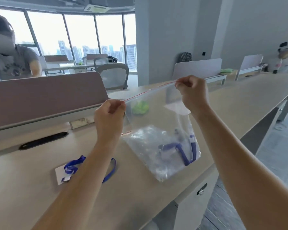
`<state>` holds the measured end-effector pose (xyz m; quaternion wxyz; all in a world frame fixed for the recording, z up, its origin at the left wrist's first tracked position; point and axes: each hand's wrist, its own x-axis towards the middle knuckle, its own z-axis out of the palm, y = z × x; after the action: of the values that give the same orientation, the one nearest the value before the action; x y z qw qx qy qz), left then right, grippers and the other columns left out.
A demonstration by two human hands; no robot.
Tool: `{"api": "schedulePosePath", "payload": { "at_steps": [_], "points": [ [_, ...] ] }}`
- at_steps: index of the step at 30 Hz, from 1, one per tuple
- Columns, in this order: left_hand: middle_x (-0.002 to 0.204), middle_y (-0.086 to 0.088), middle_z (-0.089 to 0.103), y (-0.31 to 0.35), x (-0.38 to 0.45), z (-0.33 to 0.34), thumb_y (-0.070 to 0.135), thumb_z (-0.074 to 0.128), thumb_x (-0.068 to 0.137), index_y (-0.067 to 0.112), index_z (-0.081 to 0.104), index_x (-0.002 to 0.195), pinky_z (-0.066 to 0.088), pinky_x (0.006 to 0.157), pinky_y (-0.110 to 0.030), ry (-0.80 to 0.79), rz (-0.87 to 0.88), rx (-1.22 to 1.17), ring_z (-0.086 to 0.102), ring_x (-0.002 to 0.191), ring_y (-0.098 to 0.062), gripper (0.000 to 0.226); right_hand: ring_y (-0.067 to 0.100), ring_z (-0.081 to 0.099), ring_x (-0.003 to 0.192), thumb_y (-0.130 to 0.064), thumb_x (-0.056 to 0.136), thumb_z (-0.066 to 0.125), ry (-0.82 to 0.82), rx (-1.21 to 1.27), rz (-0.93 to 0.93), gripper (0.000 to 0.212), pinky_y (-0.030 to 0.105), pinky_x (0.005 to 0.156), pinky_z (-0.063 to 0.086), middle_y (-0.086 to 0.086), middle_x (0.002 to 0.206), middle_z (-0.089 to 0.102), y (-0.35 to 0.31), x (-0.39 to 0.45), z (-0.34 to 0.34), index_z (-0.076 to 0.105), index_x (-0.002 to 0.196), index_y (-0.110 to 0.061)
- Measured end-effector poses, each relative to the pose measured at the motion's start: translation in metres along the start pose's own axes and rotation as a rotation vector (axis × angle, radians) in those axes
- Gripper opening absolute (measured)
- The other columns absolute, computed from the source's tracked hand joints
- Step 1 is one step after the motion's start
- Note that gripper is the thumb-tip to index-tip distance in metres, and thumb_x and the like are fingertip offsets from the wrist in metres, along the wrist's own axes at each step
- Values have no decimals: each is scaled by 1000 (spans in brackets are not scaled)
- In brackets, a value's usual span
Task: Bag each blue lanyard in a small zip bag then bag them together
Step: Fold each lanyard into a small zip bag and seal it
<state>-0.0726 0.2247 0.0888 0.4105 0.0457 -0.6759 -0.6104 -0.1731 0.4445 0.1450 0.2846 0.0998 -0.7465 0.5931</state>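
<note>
I hold a large clear zip bag up over the desk by its red-lined top edge. My left hand pinches the left end of the zip and my right hand pinches the right end. Low inside the large bag lies a small clear bag holding a blue lanyard. A second blue lanyard with a white card lies loose on the desk under my left forearm.
A desk divider panel stands at the left, with a black cable slot in front of it. A green crumpled thing lies behind the bag. A person sits beyond the divider, another at far right. The desk edge drops off at right.
</note>
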Motion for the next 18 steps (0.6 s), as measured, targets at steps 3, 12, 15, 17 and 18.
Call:
{"api": "schedulePosePath", "payload": {
  "at_steps": [3,12,15,17,18],
  "points": [
    [77,12,71,-49,20,9,19,70,90,31,71,84,47,71,-20,7,-19,156,62,69,0,14,9,62,67,-18,89,72,-48,-94,41,6,30,72,53,-9,73,70,46,20,45,75,86,-23],
    [81,6,69,-175,50,4,20,69,92,16,74,97,53,70,-30,-101,-107,671,66,78,-14,8,23,71,92,-16,92,71,-275,-342,144,15,36,90,57,3,89,74,167,18,141,76,105,-11],
    [89,5,65,-186,50,-2,21,71,89,19,69,108,55,73,-33,-173,-142,734,63,80,-13,19,25,67,104,-22,94,70,-421,-467,139,34,31,94,49,6,101,73,171,9,146,68,125,-9],
    [94,2,64,-184,49,-8,24,73,88,19,67,112,55,73,-33,-190,-136,742,62,82,-14,24,27,65,113,-27,94,70,-481,-509,90,43,32,97,47,10,116,73,162,2,148,65,132,-9],
    [95,1,64,-180,49,-11,25,73,88,19,67,112,55,73,-33,-190,-134,741,62,83,-14,25,28,64,117,-28,94,71,-502,-521,64,45,33,99,46,11,122,72,156,-2,149,64,134,-8]
  ]
}}
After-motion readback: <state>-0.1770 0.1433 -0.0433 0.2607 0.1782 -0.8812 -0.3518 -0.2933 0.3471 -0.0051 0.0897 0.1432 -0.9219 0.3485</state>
